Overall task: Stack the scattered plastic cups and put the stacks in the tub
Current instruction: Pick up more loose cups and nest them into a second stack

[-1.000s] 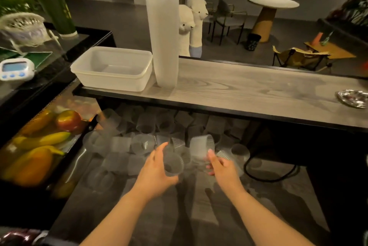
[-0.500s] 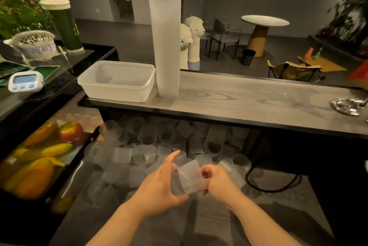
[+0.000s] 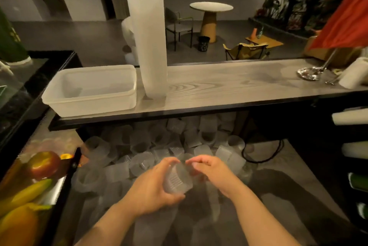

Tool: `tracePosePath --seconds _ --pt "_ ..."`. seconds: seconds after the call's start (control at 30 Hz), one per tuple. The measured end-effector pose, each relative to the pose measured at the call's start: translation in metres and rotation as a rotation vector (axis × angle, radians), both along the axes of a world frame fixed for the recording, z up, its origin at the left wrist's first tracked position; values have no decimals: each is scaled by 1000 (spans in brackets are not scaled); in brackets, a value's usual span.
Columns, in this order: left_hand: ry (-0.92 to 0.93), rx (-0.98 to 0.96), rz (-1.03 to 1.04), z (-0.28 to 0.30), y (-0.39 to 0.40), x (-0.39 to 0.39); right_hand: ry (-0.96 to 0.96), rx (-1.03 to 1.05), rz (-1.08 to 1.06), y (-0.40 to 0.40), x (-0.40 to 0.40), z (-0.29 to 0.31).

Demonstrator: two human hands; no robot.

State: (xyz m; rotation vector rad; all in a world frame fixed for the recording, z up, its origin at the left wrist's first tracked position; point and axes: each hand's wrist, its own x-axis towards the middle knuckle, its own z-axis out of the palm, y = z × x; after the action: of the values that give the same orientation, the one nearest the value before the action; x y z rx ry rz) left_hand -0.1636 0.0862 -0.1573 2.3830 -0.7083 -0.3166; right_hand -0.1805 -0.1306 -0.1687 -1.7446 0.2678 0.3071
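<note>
Low centre of frame, the left hand (image 3: 151, 188) wraps its grip round a ribbed cup (image 3: 177, 180), mouth angled toward the right hand (image 3: 211, 170), whose loosely curled, seemingly empty fingers suggest nesting comes next, tub (image 3: 89, 90) waiting upper left.

The cup (image 3: 177, 181) in the fingers (image 3: 169, 163) is clear ribbed plastic. Beyond the fingers, the loose cups (image 3: 139, 144) are the same frosted, ridged plastic. Farther beyond, the surface (image 3: 229, 88) is matt grey wood grain; the tub (image 3: 89, 104) is smooth translucent plastic; the tall stack (image 3: 148, 42) looks milky and finely ribbed.
</note>
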Motion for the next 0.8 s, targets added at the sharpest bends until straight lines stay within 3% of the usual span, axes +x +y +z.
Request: tracePosePath --seconds 0.07,0.13,0.23,0.33,0.53,0.73,0.8 --pt "55 -9 61 -2 12 5 -33 -23 -195 -16 13 -13" --pt "81 -34 110 -2 20 8 -44 -317 -318 -44 27 -31" --pt "76 -80 196 -4 16 14 88 -926 -199 -88 42 -59" --pt "92 -139 283 -16 -5 20 96 -1159 5 -116 56 -87" --pt "178 -189 408 -35 -50 16 57 -1237 252 -132 66 -113" --pt "209 -126 427 -32 -69 26 -149 -1174 221 -131 63 -99" --pt "222 -91 382 -34 -68 25 -232 -972 108 -120 56 -83"
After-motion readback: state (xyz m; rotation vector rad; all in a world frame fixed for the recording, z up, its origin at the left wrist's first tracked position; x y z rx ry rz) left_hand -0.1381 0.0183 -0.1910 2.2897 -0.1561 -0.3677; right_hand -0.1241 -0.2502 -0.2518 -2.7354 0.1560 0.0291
